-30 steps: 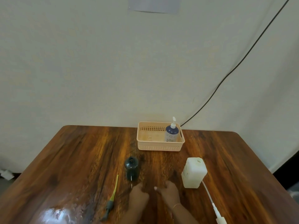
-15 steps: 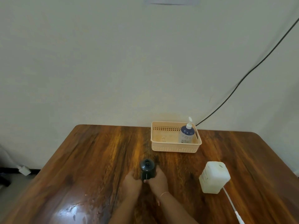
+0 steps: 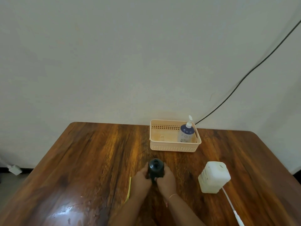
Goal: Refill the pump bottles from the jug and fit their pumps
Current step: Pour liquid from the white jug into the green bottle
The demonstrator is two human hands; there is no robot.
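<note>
A dark pump bottle (image 3: 155, 168) stands upright on the wooden table (image 3: 91, 160) with its neck open and no pump on it. My left hand (image 3: 141, 180) wraps its left side and my right hand (image 3: 166, 180) its right side. The white jug (image 3: 214, 176) stands to the right, apart from my hands. A white pump with a long tube (image 3: 232, 207) lies on the table in front of the jug. A yellow-stemmed pump (image 3: 128, 190) lies left of my left wrist, partly hidden. A blue bottle with its white pump fitted (image 3: 186, 132) stands in the peach basket (image 3: 162, 146).
The basket sits near the table's far edge by the wall. A black cable (image 3: 244, 77) runs down the wall behind it. A wet glossy patch (image 3: 68, 211) shines on the near left of the table. A white plug (image 3: 13, 169) lies on the floor at left.
Both hands moved forward from the table's near edge and closed around the dark bottle. The view shifted so the objects sit further right.
</note>
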